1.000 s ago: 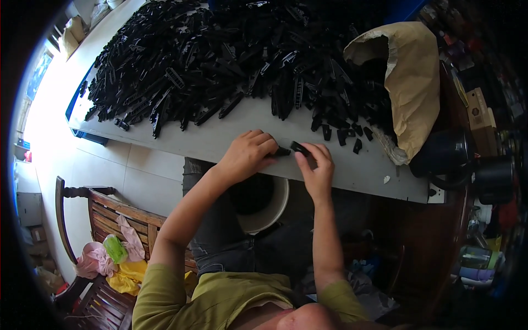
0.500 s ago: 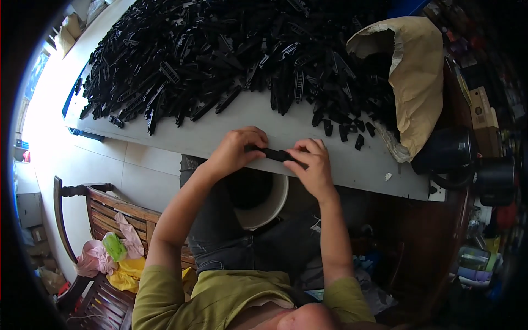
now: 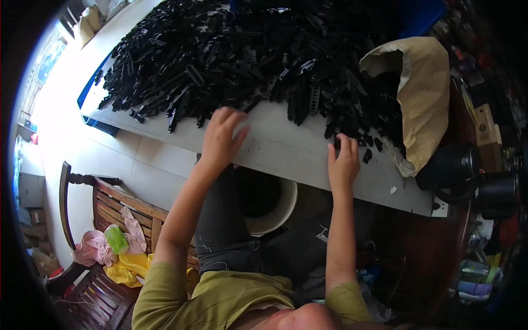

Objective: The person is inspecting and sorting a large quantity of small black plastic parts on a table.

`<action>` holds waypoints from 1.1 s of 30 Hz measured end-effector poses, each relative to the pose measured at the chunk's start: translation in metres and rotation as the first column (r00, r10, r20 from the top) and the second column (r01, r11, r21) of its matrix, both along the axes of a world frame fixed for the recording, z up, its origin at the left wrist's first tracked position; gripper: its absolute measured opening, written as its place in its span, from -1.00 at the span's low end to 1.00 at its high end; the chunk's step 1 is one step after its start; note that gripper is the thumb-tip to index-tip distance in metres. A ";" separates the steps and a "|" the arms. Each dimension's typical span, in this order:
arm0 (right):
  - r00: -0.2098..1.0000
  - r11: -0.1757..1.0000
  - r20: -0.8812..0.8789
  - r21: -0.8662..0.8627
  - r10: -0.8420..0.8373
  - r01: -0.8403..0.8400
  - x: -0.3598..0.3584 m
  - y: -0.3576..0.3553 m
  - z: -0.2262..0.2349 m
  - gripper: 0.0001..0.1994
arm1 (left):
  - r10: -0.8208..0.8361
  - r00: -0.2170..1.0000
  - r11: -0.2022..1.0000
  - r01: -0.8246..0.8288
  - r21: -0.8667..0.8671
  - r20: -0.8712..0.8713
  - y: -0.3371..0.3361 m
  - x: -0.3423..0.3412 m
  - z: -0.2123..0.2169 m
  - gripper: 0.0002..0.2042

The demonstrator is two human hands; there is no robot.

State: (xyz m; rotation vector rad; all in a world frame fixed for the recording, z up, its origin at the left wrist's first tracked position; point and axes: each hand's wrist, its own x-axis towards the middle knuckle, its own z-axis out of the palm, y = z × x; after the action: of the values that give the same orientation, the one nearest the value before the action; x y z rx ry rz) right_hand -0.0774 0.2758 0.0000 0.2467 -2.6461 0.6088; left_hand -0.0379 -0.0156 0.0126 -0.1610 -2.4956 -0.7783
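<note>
A large heap of long, slim black plastic parts (image 3: 242,60) covers the far part of the grey table (image 3: 275,148). My left hand (image 3: 221,137) is over the heap's near edge, thumb and fingers apart; nothing shows in it. To the right, my right hand (image 3: 345,165) reaches to the small black plastic pieces (image 3: 367,156) at the heap's near right edge. Its thumb and index finger close around one small black plastic piece (image 3: 337,142), partly hidden by the fingers.
A white bucket (image 3: 291,201) with dark contents stands below the table's front edge. On the right, a torn brown paper sack (image 3: 426,104) lies open beside black containers (image 3: 448,168). A wooden bench (image 3: 126,198) with coloured cloths (image 3: 129,267) is at left.
My hands have moved apart and forward, the left to the heap's edge, the right to the small pieces. The long black plastic part they held together is no longer in them.
</note>
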 end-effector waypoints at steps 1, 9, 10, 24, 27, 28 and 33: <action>0.999 1.000 0.032 -0.002 -0.009 0.009 -0.001 -0.004 0.000 -0.77 | 0.011 1.000 1.000 -0.011 -0.003 -0.004 -0.001 -0.007 0.000 -0.71; 0.953 0.531 0.281 -0.828 0.114 0.181 0.016 0.014 -0.011 -0.71 | 0.026 1.000 0.931 -0.023 -0.364 0.004 0.015 -0.013 -0.008 -0.74; 0.923 0.250 0.304 -0.937 0.237 0.245 0.021 0.013 0.001 -0.67 | -0.048 0.998 0.935 0.032 -0.354 -0.035 0.017 -0.009 -0.007 -0.77; 0.886 0.869 0.057 -0.234 0.460 -0.436 0.030 -0.043 0.013 -0.69 | -0.481 0.862 0.854 0.418 0.309 0.163 0.038 0.009 -0.014 -0.75; 0.855 0.860 0.131 -0.187 0.501 -0.475 0.025 -0.032 0.016 -0.67 | -0.499 0.841 0.838 0.407 0.363 0.208 0.034 0.004 -0.012 -0.76; 0.856 0.861 0.135 -0.188 0.500 -0.473 0.024 -0.029 0.016 -0.67 | -0.500 0.840 0.837 0.407 0.365 0.211 0.034 0.002 -0.014 -0.76; 0.815 0.820 0.121 -0.169 0.567 -0.546 0.021 -0.036 0.015 -0.69 | -0.611 0.779 0.747 0.506 0.431 0.145 0.039 -0.008 -0.017 -0.79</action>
State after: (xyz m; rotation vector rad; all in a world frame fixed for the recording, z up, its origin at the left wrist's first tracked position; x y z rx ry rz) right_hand -0.0564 0.2393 0.0153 1.0035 -2.6658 1.0162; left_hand -0.0460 0.0230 -0.0047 -0.7509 -2.5056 -1.6119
